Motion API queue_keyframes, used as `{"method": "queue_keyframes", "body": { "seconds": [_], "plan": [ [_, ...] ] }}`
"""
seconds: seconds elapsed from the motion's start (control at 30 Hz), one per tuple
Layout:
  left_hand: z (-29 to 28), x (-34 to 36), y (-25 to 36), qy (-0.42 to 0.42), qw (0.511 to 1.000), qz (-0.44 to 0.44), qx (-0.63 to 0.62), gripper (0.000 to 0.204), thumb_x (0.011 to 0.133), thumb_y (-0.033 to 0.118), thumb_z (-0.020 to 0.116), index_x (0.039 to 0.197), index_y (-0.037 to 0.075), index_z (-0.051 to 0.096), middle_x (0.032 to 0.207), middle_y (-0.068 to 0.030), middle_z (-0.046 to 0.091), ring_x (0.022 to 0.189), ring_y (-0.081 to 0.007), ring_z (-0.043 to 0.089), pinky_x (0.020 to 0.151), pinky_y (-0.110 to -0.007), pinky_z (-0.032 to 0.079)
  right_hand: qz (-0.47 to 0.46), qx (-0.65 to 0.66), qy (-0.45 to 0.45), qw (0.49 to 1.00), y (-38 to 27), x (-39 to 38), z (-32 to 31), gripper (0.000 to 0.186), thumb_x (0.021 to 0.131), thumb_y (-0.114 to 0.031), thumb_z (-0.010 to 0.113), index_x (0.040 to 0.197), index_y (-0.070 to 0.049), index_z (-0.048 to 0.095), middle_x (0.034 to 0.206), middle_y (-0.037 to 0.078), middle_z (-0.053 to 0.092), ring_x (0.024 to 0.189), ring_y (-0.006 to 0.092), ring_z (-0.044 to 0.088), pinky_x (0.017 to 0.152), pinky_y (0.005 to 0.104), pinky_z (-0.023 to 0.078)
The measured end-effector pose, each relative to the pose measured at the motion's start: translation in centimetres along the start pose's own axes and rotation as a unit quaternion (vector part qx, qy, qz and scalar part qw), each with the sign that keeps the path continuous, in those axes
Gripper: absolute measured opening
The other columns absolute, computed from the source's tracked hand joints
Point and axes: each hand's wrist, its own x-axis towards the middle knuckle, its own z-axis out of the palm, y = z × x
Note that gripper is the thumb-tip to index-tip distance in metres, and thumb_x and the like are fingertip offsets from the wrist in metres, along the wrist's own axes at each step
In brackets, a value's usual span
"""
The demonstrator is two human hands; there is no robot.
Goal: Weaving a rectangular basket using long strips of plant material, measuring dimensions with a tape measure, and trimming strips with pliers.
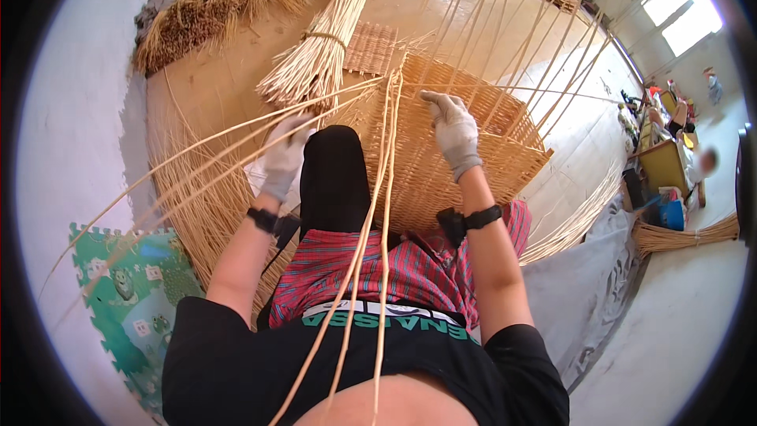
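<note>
- While my gloved left hand (285,151) sits half-curled at slanting wicker rods (347,93), grip unclear, my gloved right hand (455,130) is part-curled over the wicker basket (418,170), hold unclear.
- Basket: right of raised knee (335,177), against striped apron (327,260).
- Risk: long loose rods could snag or kink if yanked.
- Stakes (518,118) crowd far side; tied rod bundle (319,55) beyond knee.

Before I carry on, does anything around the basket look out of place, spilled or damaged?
Nothing looks plainly damaged; the basket shows no obvious break. The one untidy spot is the loose sticks by the green mat: they lie fanned out, unlike the tied bundle farther ahead.
</note>
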Motion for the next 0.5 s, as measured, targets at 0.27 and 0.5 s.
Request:
{"method": "queue_keyframes", "body": {
  "seconds": [0.27,0.5],
  "plan": [
    [12.5,2.3,9.4,0.020,0.977,0.064,-0.203,0.039,0.093,0.006,0.070,0.130,0.005,0.060,0.113,-0.0080,0.067,0.100,-0.0175,0.064,0.087,-0.030,0.056,-0.155,-0.029,0.093,0.983,-8.7,-4.9,5.5,0.021,0.088,-0.019,0.070,0.109,-0.015,0.069,0.089,0.011,0.067,0.091,0.0326,0.066,0.076,0.0459,0.055],
    [11.8,7.0,8.2,-0.092,0.971,0.218,-0.043,0.045,0.086,0.008,0.078,0.128,0.011,0.061,0.131,-0.0092,0.058,0.126,-0.0236,0.052,0.099,-0.035,0.055,-0.256,-0.097,0.084,0.958,-12.5,-5.0,4.3,0.010,0.084,-0.019,0.074,0.091,-0.013,0.071,0.080,0.008,0.064,0.076,0.0316,0.065,0.068,0.0438,0.053]
  ]
}}
